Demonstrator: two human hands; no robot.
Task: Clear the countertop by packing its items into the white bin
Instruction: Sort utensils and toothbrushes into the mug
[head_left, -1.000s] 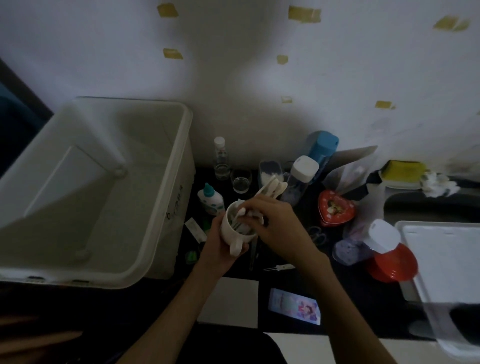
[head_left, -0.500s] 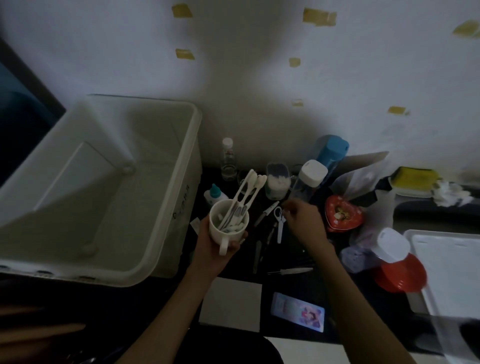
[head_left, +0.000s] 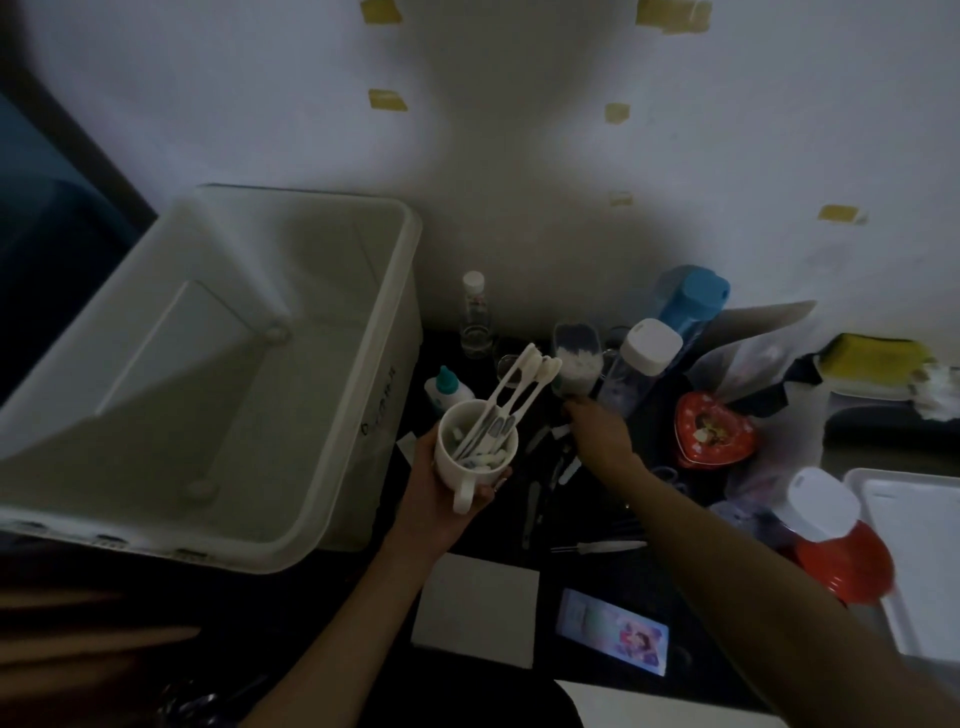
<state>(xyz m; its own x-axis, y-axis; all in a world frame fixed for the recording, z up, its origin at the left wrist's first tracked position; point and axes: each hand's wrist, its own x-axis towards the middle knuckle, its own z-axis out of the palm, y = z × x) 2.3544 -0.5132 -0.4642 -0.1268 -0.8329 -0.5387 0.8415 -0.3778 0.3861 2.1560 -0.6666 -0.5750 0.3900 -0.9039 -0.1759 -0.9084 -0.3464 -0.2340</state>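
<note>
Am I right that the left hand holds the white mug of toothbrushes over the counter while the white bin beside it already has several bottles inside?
Not quite: the head view shows the white bin holding no bottles. The left hand does hold the white mug of toothbrushes over the counter.

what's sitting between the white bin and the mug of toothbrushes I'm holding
In the head view, a small white dropper bottle with a teal cap stands on the dark counter between the white bin and the mug that the left hand holds.

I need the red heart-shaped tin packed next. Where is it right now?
In the head view the red heart-shaped tin sits on the dark countertop, right of the reaching right hand, below the blue-capped bottle.
</note>
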